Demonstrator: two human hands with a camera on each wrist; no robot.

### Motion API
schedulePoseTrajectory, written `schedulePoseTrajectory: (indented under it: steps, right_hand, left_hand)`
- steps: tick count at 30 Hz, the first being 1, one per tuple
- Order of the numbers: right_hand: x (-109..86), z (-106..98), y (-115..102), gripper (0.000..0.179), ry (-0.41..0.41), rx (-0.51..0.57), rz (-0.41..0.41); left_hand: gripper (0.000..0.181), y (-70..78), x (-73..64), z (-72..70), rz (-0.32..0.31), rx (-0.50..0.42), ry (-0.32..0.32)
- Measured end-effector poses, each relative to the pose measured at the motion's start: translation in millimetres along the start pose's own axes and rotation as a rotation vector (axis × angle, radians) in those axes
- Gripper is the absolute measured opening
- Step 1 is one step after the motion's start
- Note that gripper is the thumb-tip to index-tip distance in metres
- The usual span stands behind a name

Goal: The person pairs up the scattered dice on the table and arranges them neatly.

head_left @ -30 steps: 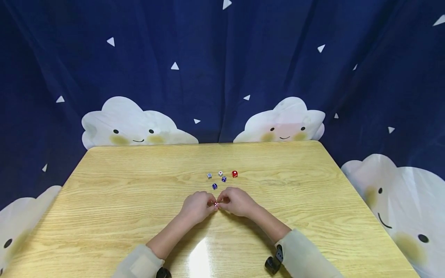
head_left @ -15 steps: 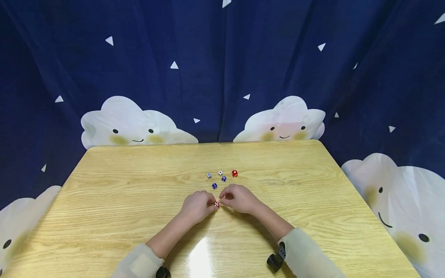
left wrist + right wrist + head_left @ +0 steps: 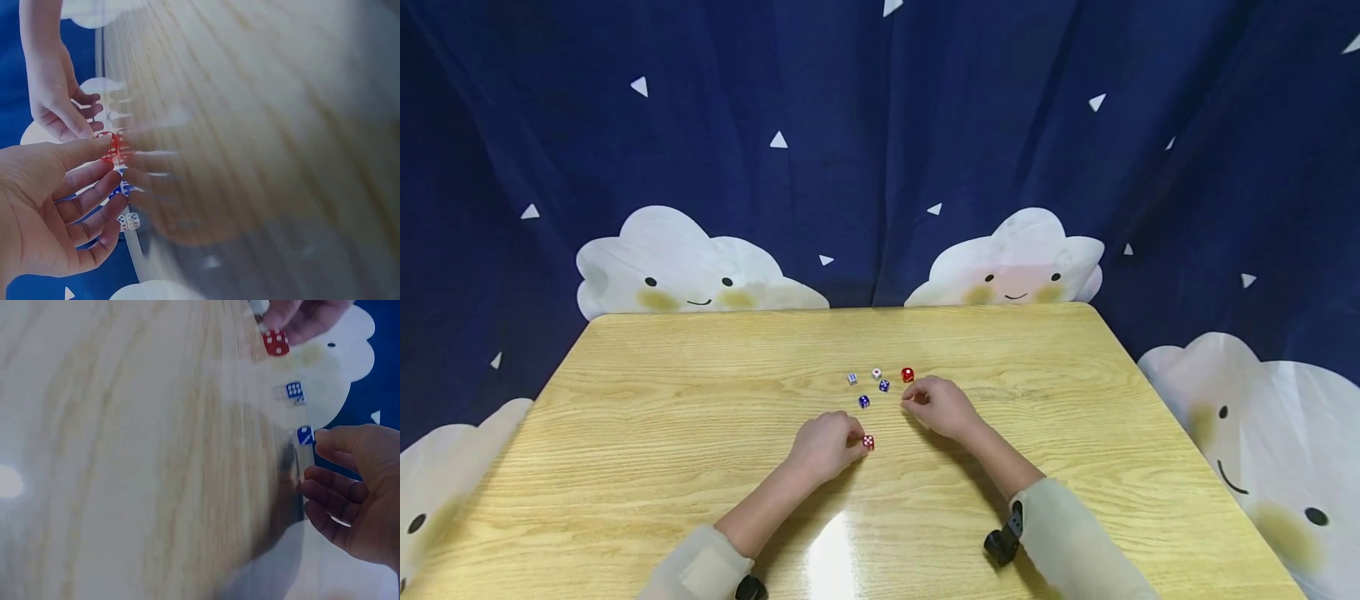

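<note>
At the table's middle, my left hand (image 3: 827, 447) holds a red die (image 3: 868, 442) with white dots between thumb and index finger. The same red die (image 3: 275, 342) shows at the left fingertips in the right wrist view. My right hand (image 3: 945, 408), fingers loosely bent with nothing between them, hovers just in front of a second, larger-looking red die (image 3: 907, 375). To its left lie two blue dice, one nearer me (image 3: 864, 401) and one farther back (image 3: 883, 386). Behind them are two white dice, a left one (image 3: 852, 379) and a right one (image 3: 876, 374).
The dice rest on a light wooden table (image 3: 700, 400). A dark blue curtain (image 3: 880, 167) with white clouds and triangles hangs behind and beside it. Black wrist cameras, one on the right wrist (image 3: 1002, 542), sit below the pale sleeves.
My right hand has let go of the front red die and moved right and away from me, toward the back red die. The left hand stays at the front die.
</note>
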State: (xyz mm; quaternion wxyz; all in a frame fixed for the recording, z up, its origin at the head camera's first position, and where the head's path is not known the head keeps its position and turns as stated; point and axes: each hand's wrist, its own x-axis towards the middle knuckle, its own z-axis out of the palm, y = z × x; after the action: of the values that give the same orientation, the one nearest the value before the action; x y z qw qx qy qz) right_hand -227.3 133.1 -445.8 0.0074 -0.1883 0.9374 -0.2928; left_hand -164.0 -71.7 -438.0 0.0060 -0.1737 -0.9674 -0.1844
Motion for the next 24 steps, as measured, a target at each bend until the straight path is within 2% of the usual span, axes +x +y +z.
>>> schedulePoseTrajectory:
  steps: [6, 13, 24]
  right_hand:
    - [10.6, -1, 15, 0.012, 0.058, -0.018, 0.097]
    - [20.8, -1, 26, 0.014, 0.122, -0.029, 0.117]
    - [35.9, 3, 26, 0.027, 0.081, -0.027, 0.139]
  left_hand:
    - [0.018, -0.9, -0.1, 1.0, -0.006, 0.012, -0.012]
    - [0.017, -1.2, -0.8, 3.1, 0.000, 0.025, -0.004]
    - [0.019, -0.3, -1.9, 3.2, -0.006, -0.001, -0.008]
